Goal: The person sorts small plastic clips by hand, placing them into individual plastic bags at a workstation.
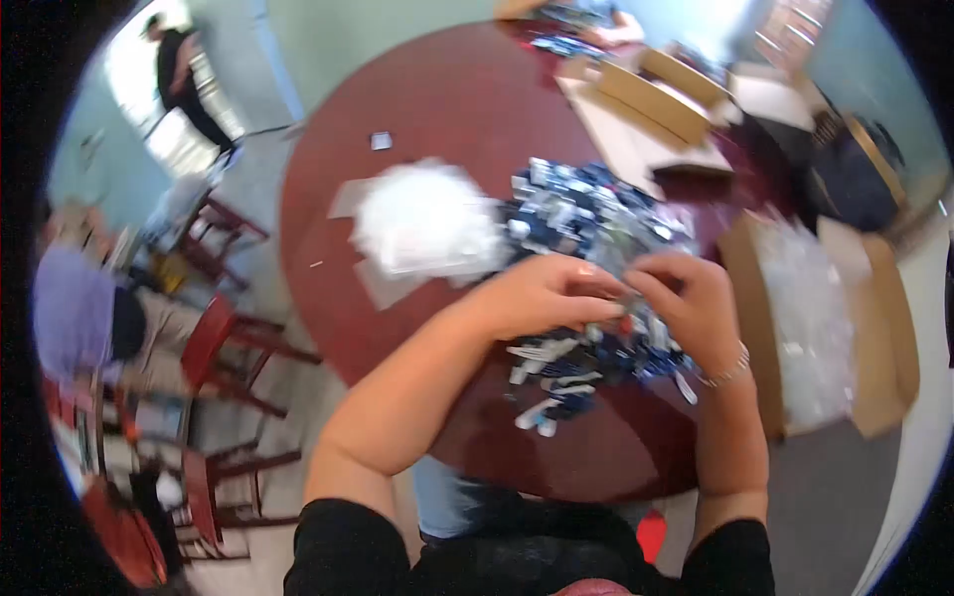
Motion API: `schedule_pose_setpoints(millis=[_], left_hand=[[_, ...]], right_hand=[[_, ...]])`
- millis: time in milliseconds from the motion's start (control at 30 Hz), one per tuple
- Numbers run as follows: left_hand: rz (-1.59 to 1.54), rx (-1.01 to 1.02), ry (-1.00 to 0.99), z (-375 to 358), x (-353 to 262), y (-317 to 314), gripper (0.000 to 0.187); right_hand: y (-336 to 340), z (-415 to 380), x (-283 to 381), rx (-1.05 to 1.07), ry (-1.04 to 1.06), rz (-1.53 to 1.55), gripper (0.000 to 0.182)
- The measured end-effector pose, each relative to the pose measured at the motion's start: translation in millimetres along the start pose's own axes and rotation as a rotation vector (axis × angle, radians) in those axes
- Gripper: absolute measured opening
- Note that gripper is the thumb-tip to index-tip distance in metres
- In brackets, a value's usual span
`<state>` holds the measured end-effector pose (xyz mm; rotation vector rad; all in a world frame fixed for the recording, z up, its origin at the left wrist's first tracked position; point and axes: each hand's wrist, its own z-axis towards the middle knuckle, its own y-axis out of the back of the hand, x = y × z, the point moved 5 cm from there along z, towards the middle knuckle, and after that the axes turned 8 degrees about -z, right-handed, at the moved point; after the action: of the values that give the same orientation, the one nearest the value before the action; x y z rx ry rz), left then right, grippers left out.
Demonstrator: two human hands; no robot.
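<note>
My left hand (558,296) and my right hand (696,303) are close together over a heap of small dark-blue, black and white pieces (566,204) on the round table. Each hand has its thumb and fingers pinched together, the fingertips almost meeting. Whatever sits between them is too small and blurred to make out. Below my left hand lie several small dark pieces with white ends (552,397). Left of the heap is a pile of clear plastic bags (422,221), its nearest edge just beyond my left wrist.
The dark red table (397,99) holds a cardboard box (661,99) at the back. An open carton of clear plastic (810,328) stands at the right. Across the table another person's arm (618,30) shows. Red wooden chairs (224,343), a seated person (75,308) and a standing person (184,79) are left.
</note>
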<state>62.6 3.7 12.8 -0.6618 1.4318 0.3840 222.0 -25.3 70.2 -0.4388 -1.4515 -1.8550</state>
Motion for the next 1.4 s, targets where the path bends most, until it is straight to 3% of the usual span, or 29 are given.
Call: schedule_pose_setpoints(millis=[100, 333, 567, 733, 833, 967, 1033, 1100, 1167, 1233, 1267, 1300, 1400], left_hand=[[0.015, -0.01, -0.054, 5.2, 6.7, 2.6, 0.033], [0.007, -0.171, 0.023, 1.8, 1.2, 4.2, 0.026], [0.027, -0.203, -0.005, 2.9, 3.7, 1.6, 0.024], [0.006, -0.262, -0.025, 0.9, 4.9, 1.7, 0.023], [-0.003, -0.246, -0.016, 1.8, 5.6, 3.4, 0.023], [0.04, -0.205, -0.013, 0.9, 5.0, 6.1, 0.026], [0.054, -0.197, 0.0, 2.2, 0.4, 1.9, 0.025], [0.155, -0.184, -0.036, 2.9, -1.3, -1.0, 0.024], [0.333, -0.204, -0.119, 3.3, -3.0, -3.7, 0.019], [0.408, -0.27, -0.193, 1.7, -2.8, -6.7, 0.016], [0.436, -0.278, -0.34, -1.7, -8.1, -10.4, 0.015], [0.617, -0.285, -0.784, -13.0, -22.0, -20.2, 0.017], [0.702, -0.262, -1.072, -28.9, -38.4, -37.4, 0.026]], right_hand=[[17.6, -14.5, 3.1, -0.119, 0.135, -0.096, 0.011], [114.7, -78.5, -26.0, -0.559, -0.227, -0.2, 0.014], [177.4, -138.0, -78.0, -0.617, -0.33, -0.322, 0.017], [177.4, -161.6, -90.2, -0.509, -0.473, -0.542, 0.019], [168.6, -164.6, -87.4, -0.497, -0.511, -0.506, 0.023], [171.6, -162.2, -76.1, -0.624, -0.496, -0.565, 0.026], [166.4, -152.0, -55.4, -0.675, -0.29, -0.782, 0.025], [150.1, -134.8, -36.4, -0.638, -0.159, -0.771, 0.024], [121.4, -114.1, -17.0, -0.593, -0.001, -0.719, 0.024], [80.4, -90.2, -4.3, -0.399, 0.086, -0.678, 0.021], [60.8, -77.7, -3.5, -0.291, 0.113, -0.578, 0.022], [27.4, -54.8, 4.5, -0.17, 0.197, -0.547, 0.025], [-14.4, -17.7, 13.6, -0.014, 0.36, -0.474, 0.029]])
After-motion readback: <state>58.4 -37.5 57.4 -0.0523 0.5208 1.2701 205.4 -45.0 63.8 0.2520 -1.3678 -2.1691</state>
